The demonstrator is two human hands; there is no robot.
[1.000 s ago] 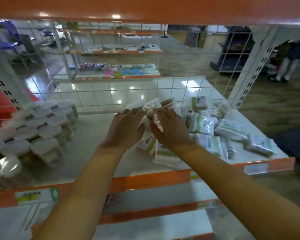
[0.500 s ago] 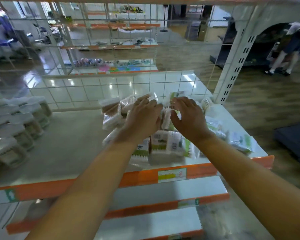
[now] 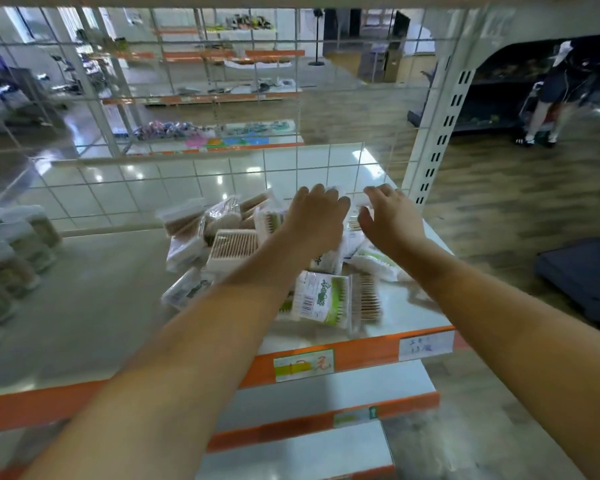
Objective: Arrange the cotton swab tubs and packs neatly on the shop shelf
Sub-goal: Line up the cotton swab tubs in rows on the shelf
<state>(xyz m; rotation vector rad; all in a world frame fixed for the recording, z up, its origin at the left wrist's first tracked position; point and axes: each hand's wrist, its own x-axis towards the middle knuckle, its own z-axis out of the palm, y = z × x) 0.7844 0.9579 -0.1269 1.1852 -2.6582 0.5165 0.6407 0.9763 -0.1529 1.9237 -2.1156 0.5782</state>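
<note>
Both hands (image 3: 317,216) off packs (image 3: 321,299) now.

Shelf (image 3: 94,320): pale board with an orange front edge (image 3: 361,355) carrying two price labels
Left side: cotton swab tubs (image 3: 18,251) standing in rows, white lids up
Right side: cotton swab packs (image 3: 321,299) in a loose heap, several tilted or overlapping
Middle: bare board between tubs and packs

Tubs (image 3: 18,244) stand at the shelf's (image 3: 94,306) left, packs (image 3: 321,299) heaped at its right, wire grid (image 3: 194,98) behind.
</note>
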